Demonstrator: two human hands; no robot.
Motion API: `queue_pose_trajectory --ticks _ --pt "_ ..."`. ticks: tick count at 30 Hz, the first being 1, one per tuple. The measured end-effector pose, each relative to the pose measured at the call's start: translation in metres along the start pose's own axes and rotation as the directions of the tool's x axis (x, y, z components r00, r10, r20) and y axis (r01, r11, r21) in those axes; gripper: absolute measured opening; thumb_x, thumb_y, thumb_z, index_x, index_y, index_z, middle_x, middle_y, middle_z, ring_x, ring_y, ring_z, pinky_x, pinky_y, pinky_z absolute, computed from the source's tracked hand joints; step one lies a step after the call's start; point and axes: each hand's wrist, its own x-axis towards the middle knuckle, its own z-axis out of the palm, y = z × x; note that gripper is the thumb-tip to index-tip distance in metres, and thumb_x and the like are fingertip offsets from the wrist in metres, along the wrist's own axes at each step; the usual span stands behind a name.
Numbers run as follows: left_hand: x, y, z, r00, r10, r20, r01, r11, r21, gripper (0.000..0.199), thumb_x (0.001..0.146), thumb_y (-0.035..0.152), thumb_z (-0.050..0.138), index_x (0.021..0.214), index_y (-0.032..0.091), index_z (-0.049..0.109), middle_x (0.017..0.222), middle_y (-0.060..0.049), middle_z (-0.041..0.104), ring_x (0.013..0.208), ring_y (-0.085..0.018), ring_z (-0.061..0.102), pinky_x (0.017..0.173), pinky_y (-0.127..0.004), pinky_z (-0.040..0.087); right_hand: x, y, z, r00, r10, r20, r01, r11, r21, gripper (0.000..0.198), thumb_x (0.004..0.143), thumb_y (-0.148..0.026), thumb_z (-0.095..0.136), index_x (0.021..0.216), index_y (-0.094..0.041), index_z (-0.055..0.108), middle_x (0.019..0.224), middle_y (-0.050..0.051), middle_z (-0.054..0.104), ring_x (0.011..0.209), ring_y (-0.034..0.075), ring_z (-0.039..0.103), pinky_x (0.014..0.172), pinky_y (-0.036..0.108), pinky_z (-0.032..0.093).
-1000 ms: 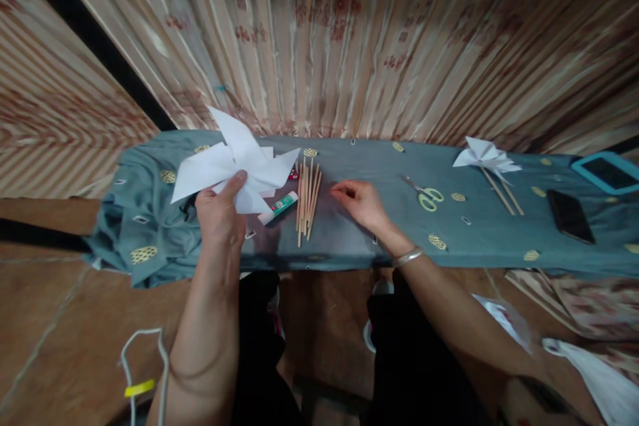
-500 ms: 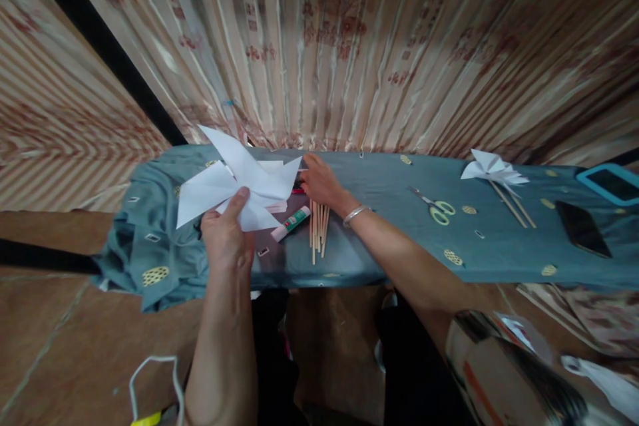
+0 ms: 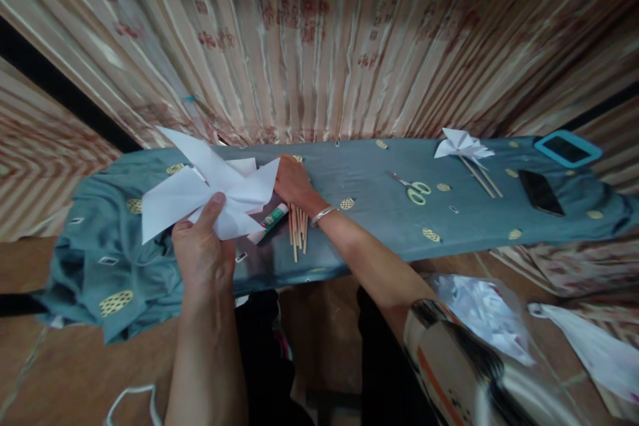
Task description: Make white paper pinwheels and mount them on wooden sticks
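A white paper pinwheel with pointed blades is in my left hand, the thumb pressed on its face and the fingers behind it. My right hand reaches down to the table just right of the pinwheel, its fingers turned away and mostly hidden. Below that hand lies a bundle of thin wooden sticks. Beside them is a green and white glue stick, partly covered by a blade. White paper shows behind the pinwheel.
Scissors with light green handles lie right of centre on the cloth-covered table. Farther right are finished-looking white pinwheels on sticks, a dark phone and a blue-framed device. A pleated curtain hangs behind.
The view has swung to the right, so the table sits farther left. My right hand has shifted slightly and its fingers are tucked lower; my left hand keeps the pinwheel.
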Motion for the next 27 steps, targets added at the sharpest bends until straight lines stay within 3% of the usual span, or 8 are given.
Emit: queue_pose_trajectory --ticks 3,7,12,14,18,20,24,27 --pt "-0.001 -0.003 0.003 1.0 0.009 -0.029 -0.008 1.0 0.028 0.029 0.06 0.001 0.072 0.086 0.014 0.072 0.084 -0.001 0.077 0.081 -0.014 0.07 0.09 -0.03 0.057 -0.006 -0.002 -0.002 0.99 0.125 -0.066 -0.112 0.98 0.166 0.017 0.087 -0.012 0.054 0.082 -0.012 0.07 0.108 0.014 0.068 0.109 0.024 0.057 0.102 0.037 0.041" --pt "-0.002 -0.006 0.006 1.0 -0.017 -0.025 0.017 1.0 0.011 0.025 0.06 0.0 0.072 0.082 0.012 0.071 0.079 -0.002 0.077 0.075 -0.013 0.07 0.089 -0.03 0.058 -0.012 -0.001 -0.003 0.969 0.225 -0.103 -0.168 0.903 0.395 0.02 0.089 -0.014 0.053 0.082 -0.014 0.071 0.102 0.008 0.072 0.097 0.019 0.064 0.091 0.032 0.048" --pt "-0.006 -0.012 0.012 0.999 -0.015 0.03 0.015 1.0 0.012 0.026 0.056 0.004 0.078 0.079 0.013 0.07 0.075 0.0 0.076 0.07 -0.012 0.07 0.091 -0.029 0.057 -0.049 0.03 -0.023 0.939 0.323 -0.118 -0.198 0.788 0.583 0.026 0.094 -0.025 0.046 0.098 -0.016 0.071 0.108 0.006 0.074 0.097 0.015 0.068 0.087 0.028 0.052" --pt "-0.009 -0.016 0.016 0.998 -0.021 0.052 0.02 1.0 0.02 0.028 0.054 0.006 0.08 0.078 0.014 0.069 0.077 0.0 0.076 0.073 -0.014 0.071 0.091 -0.033 0.057 -0.083 0.053 -0.042 0.932 0.352 -0.083 -0.238 0.771 0.591 0.025 0.091 -0.026 0.05 0.097 -0.018 0.072 0.108 0.006 0.075 0.094 0.016 0.07 0.084 0.031 0.054" --pt "-0.021 -0.03 0.028 0.989 -0.084 0.123 0.081 0.996 0.026 0.03 0.047 0.008 0.083 0.071 0.014 0.066 0.079 -0.001 0.076 0.078 -0.018 0.072 0.092 -0.039 0.057 -0.158 0.095 -0.084 0.92 0.39 0.027 -0.349 0.787 0.509 0.007 0.074 -0.018 0.069 0.069 -0.02 0.074 0.097 0.007 0.076 0.099 0.024 0.07 0.092 0.041 0.051" --pt "-0.028 -0.039 0.036 0.979 -0.115 0.166 0.108 0.993 0.047 0.03 0.045 0.009 0.084 0.068 0.014 0.065 0.077 -0.002 0.076 0.079 -0.019 0.072 0.093 -0.038 0.056 -0.184 0.108 -0.097 0.917 0.392 0.076 -0.382 0.807 0.45 0.011 0.069 -0.012 0.07 0.064 -0.021 0.073 0.093 0.006 0.076 0.104 0.028 0.069 0.094 0.045 0.05" --pt "-0.043 -0.059 0.053 0.953 -0.185 0.241 0.167 0.982 0.092 0.028 0.045 0.014 0.085 0.065 0.016 0.065 0.071 -0.001 0.074 0.075 -0.019 0.072 0.089 -0.036 0.057 -0.203 0.115 -0.101 0.926 0.361 0.111 -0.376 0.85 0.368 0.015 0.069 -0.009 0.07 0.064 -0.024 0.073 0.093 0.004 0.075 0.118 0.027 0.062 0.1 0.042 0.047" --pt "-0.051 -0.073 0.066 0.924 -0.246 0.293 0.212 0.966 0.145 0.028 0.044 0.017 0.085 0.066 0.016 0.068 0.068 -0.001 0.073 0.076 -0.022 0.072 0.087 -0.037 0.057 -0.204 0.114 -0.096 0.931 0.357 0.083 -0.363 0.87 0.334 0.011 0.075 -0.014 0.068 0.074 -0.023 0.075 0.107 0.006 0.074 0.119 0.026 0.061 0.105 0.042 0.044"
